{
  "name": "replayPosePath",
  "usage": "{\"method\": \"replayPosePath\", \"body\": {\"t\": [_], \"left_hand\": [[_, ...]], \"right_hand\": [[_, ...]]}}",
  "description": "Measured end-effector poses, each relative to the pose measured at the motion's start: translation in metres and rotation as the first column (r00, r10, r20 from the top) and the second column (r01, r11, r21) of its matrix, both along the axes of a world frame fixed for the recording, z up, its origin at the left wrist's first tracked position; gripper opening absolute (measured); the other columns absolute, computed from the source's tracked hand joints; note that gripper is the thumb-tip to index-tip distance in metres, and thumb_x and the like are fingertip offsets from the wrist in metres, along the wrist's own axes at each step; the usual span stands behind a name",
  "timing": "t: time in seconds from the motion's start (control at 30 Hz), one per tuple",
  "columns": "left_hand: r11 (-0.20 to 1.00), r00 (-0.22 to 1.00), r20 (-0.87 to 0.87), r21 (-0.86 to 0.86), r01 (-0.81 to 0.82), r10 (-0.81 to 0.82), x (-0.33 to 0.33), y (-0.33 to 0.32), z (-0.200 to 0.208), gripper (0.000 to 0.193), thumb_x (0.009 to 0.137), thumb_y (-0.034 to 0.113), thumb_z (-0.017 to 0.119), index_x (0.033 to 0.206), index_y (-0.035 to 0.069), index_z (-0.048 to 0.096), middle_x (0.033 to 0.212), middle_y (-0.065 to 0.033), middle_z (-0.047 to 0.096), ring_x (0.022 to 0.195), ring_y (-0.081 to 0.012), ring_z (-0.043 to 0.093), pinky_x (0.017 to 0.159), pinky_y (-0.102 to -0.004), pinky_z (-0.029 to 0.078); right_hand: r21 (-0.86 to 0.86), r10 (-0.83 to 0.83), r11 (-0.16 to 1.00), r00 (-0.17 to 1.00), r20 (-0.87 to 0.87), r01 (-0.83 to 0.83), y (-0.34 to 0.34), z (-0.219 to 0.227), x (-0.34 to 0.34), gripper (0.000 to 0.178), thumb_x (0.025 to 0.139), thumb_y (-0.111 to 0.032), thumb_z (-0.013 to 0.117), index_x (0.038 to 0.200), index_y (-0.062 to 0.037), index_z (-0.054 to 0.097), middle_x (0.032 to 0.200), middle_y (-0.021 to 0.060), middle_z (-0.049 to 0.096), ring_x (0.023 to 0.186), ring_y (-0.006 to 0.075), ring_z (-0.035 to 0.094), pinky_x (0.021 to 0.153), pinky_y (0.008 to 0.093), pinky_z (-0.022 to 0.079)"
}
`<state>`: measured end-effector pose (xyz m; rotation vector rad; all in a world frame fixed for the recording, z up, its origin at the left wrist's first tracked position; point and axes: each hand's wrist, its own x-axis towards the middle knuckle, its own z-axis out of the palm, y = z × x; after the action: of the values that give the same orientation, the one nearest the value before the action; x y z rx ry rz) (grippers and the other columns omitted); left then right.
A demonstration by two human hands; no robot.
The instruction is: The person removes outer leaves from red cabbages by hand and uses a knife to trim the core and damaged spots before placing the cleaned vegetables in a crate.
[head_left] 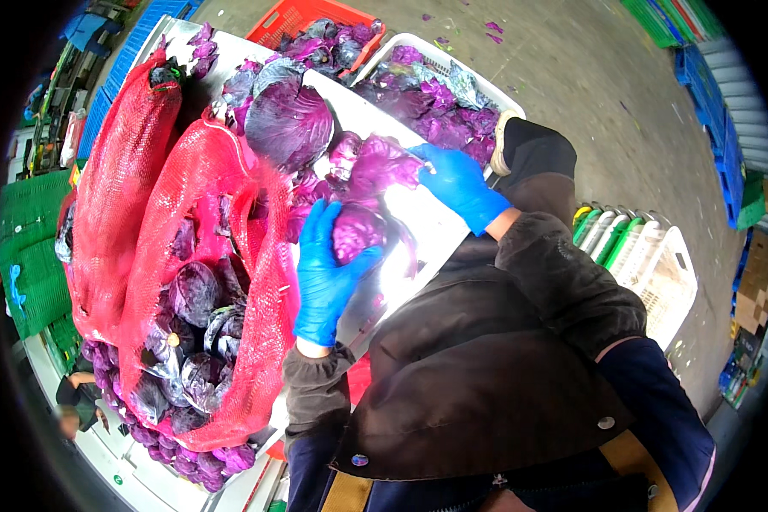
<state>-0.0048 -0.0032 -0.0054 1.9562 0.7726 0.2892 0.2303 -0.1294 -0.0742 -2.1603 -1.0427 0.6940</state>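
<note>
My left hand [322,286], in a blue glove, cups a small red cabbage [357,232] from its left side, thumb and fingers spread around it. Just above, my right hand [459,184], also blue-gloved, grips the edge of a loose purple cabbage leaf [384,167] that lies against the trimmed heads. Both hands are over a white tabletop [439,224], which is overexposed near the cabbage. A large dark cabbage head [288,125] rests farther off. To the left, an open red mesh bag [260,375] holds several untrimmed heads.
A second, full red mesh bag [124,205] stands at the far left. Past the table, a white crate [510,101] and a red crate [273,24] hold leaf scraps. A white basket [670,282] is on the right. Another person [81,397] is at lower left.
</note>
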Motion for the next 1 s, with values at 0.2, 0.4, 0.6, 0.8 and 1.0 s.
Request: {"method": "replayPosePath", "body": {"t": [0.2, 0.4, 0.6, 0.8, 1.0], "left_hand": [[0.968, 0.969, 0.016, -0.063, -0.245, 0.246, -0.031, 0.001, -0.012, 0.078, 0.073, 0.013, 0.088, 0.140, 0.004, 0.049, 0.137, -0.0122, 0.049, 0.128, -0.0279, 0.049, 0.112, -0.0382, 0.039], [0.951, 0.966, 0.001, -0.177, -0.255, 0.259, -0.020, 0.015, -0.012, 0.070, 0.082, 0.018, 0.082, 0.140, 0.002, 0.047, 0.138, -0.0150, 0.049, 0.129, -0.0283, 0.049, 0.112, -0.0384, 0.038], [0.938, 0.962, -0.054, -0.216, -0.272, 0.267, -0.037, 0.008, -0.013, 0.081, 0.078, 0.027, 0.087, 0.143, 0.003, 0.044, 0.138, -0.0161, 0.052, 0.127, -0.0273, 0.052, 0.109, -0.0396, 0.042], [0.865, 0.950, 0.035, -0.425, -0.267, 0.310, -0.016, 0.017, -0.011, 0.078, 0.081, 0.017, 0.083, 0.146, 0.005, 0.042, 0.134, -0.0130, 0.057, 0.119, -0.0221, 0.058, 0.103, -0.0354, 0.048], [0.720, 0.857, 0.062, -0.574, -0.389, 0.512, -0.027, 0.025, -0.017, 0.058, 0.084, 0.008, 0.076, 0.137, 0.004, 0.054, 0.127, -0.0108, 0.060, 0.114, -0.0222, 0.060, 0.100, -0.0356, 0.050]], "right_hand": [[0.243, 0.149, 0.960, 0.989, -0.021, -0.139, 0.004, 0.057, -0.054, 0.065, 0.086, -0.031, 0.075, 0.144, -0.0193, 0.050, 0.115, 0.0153, 0.066, 0.089, 0.0313, 0.070, 0.075, 0.0436, 0.056], [0.221, 0.296, 0.949, 0.880, -0.372, -0.226, 0.018, 0.054, -0.066, 0.061, 0.087, -0.035, 0.076, 0.140, -0.0142, 0.054, 0.108, 0.0153, 0.069, 0.083, 0.0269, 0.071, 0.057, 0.0385, 0.057], [0.209, 0.282, 0.953, 0.899, -0.336, -0.221, 0.014, 0.086, -0.083, 0.068, 0.085, -0.038, 0.077, 0.142, -0.0087, 0.052, 0.118, 0.0202, 0.067, 0.102, 0.0340, 0.069, 0.087, 0.0448, 0.053], [0.185, 0.236, 0.953, 0.971, 0.037, -0.239, 0.029, 0.062, -0.087, 0.052, 0.083, -0.029, 0.067, 0.130, -0.0083, 0.056, 0.090, 0.0158, 0.071, 0.071, 0.0366, 0.069, 0.061, 0.0481, 0.055], [0.036, -0.006, 0.999, 0.868, -0.497, 0.028, 0.032, 0.044, -0.047, 0.031, 0.085, -0.022, 0.069, 0.114, -0.0113, 0.067, 0.082, 0.0138, 0.071, 0.075, 0.0321, 0.071, 0.068, 0.0395, 0.056]]}}
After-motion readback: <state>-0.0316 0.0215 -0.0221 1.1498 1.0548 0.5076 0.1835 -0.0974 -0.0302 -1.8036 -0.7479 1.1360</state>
